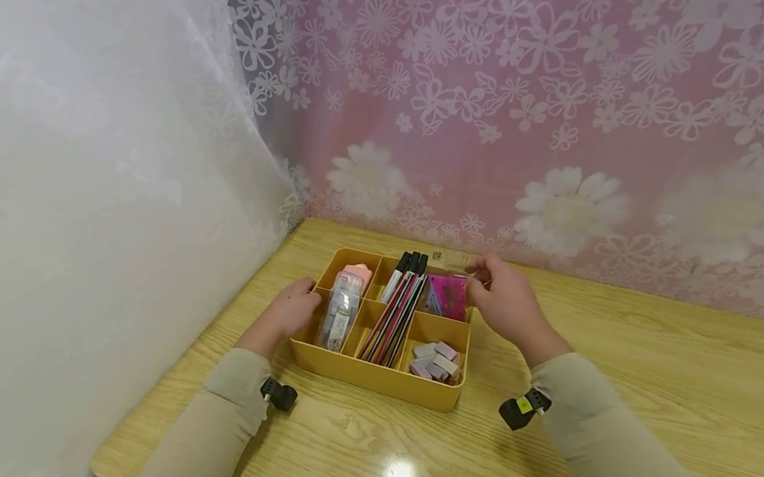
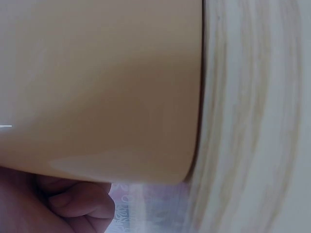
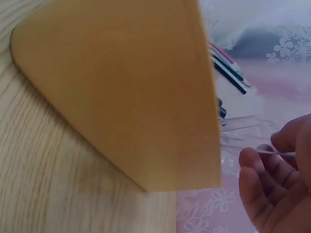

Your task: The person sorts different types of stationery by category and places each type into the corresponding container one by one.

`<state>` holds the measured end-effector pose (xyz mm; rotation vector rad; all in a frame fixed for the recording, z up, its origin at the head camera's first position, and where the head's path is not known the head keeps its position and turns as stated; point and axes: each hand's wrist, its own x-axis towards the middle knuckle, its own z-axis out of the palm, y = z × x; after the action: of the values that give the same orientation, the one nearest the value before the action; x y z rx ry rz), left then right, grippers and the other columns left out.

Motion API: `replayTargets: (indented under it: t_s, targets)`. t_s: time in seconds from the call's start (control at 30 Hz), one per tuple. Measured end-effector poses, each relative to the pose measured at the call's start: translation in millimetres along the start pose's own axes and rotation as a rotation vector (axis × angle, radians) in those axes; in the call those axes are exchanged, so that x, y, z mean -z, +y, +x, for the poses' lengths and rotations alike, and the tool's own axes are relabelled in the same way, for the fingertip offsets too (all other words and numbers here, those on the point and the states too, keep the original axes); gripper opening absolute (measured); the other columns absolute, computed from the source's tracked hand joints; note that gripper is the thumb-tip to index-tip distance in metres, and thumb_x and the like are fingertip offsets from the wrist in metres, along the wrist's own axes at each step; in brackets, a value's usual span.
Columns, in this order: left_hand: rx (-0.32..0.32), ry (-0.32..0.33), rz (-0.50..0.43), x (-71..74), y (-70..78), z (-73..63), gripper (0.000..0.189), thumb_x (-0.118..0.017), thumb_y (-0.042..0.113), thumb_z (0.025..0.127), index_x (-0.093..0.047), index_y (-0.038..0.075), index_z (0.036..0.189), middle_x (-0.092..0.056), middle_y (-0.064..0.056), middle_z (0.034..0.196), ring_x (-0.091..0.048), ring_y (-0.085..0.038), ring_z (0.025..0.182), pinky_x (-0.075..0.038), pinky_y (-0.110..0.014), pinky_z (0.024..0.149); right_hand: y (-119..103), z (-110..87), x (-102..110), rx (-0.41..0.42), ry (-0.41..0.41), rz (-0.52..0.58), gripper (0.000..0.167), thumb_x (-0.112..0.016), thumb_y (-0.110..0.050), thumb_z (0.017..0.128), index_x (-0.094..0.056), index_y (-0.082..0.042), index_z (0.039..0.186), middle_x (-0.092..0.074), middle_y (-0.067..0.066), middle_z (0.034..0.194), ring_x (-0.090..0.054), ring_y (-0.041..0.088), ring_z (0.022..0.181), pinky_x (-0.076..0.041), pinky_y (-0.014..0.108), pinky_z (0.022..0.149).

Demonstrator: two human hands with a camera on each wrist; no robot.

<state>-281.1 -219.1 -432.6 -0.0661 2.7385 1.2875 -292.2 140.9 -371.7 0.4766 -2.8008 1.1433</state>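
A yellow compartment organizer sits on the wooden table. At its left side my left hand grips the wall with curled fingers; the left wrist view shows the curled fingers beside that wall. Over the back right compartment, my right hand pinches a clear plastic piece between thumb and fingers. What kind of piece it is, I cannot tell. Just below that hand lies a pink item in the compartment. Markers and a bundle of pencils stand beside it.
Small pale erasers fill the front right compartment. A clear plastic case and a pink item occupy the left side. Behind the table hangs a pink floral curtain; a white sheet borders its left.
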Motion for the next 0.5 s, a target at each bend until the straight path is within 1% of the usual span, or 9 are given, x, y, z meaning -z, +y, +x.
replayTargets:
  t_s: [0.07,0.2,0.3,0.37,0.5]
  targets:
    - [-0.003,-0.001,-0.002,0.0,0.3,0.0,0.046,-0.037,0.026,0.105,-0.05,0.001,0.142,-0.055,-0.018,0.138,-0.053,-0.034,0.124,-0.041,-0.055,0.106,2.0,0.1,-0.9,0.001,-0.004,-0.044,0.026,-0.052,-0.019,0.104,-0.058,-0.005,0.125,-0.066,0.01,0.107,-0.062,0.028,0.091,-0.052,0.04,0.07]
    - [-0.001,-0.003,-0.003,-0.4,0.2,-0.7,0.045,-0.037,0.026,0.105,-0.051,0.001,0.141,-0.056,-0.018,0.137,-0.053,-0.034,0.122,-0.041,-0.055,0.106,6.6,-1.2,-0.6,-0.025,0.0,-0.104,0.027,-0.051,-0.016,0.103,-0.057,-0.004,0.126,-0.064,0.013,0.108,-0.06,0.029,0.086,-0.05,0.04,0.066]
    - [-0.006,0.003,0.009,-0.7,0.4,-1.0,0.045,-0.037,0.025,0.104,-0.052,0.001,0.138,-0.057,-0.019,0.135,-0.054,-0.034,0.12,-0.042,-0.055,0.104,9.6,-2.8,0.6,-0.052,0.0,-0.121,0.028,-0.05,-0.016,0.103,-0.057,-0.004,0.128,-0.063,0.013,0.109,-0.058,0.028,0.084,-0.049,0.039,0.063]
    - [-0.01,0.01,0.015,-0.6,0.7,-1.1,0.045,-0.037,0.025,0.103,-0.053,0.0,0.137,-0.058,-0.019,0.133,-0.055,-0.035,0.119,-0.043,-0.054,0.103,11.3,-3.8,1.8,-0.061,-0.003,-0.127,0.028,-0.051,-0.017,0.103,-0.057,-0.006,0.128,-0.063,0.012,0.109,-0.058,0.028,0.085,-0.049,0.038,0.064]
    - [-0.01,0.018,0.016,-0.5,1.1,-0.3,0.045,-0.038,0.026,0.102,-0.055,0.001,0.136,-0.059,-0.019,0.132,-0.055,-0.035,0.119,-0.043,-0.053,0.103,12.7,-8.0,5.5,-0.05,-0.01,-0.126,0.026,-0.053,-0.017,0.102,-0.058,-0.006,0.125,-0.062,0.011,0.107,-0.059,0.029,0.09,-0.051,0.039,0.068]
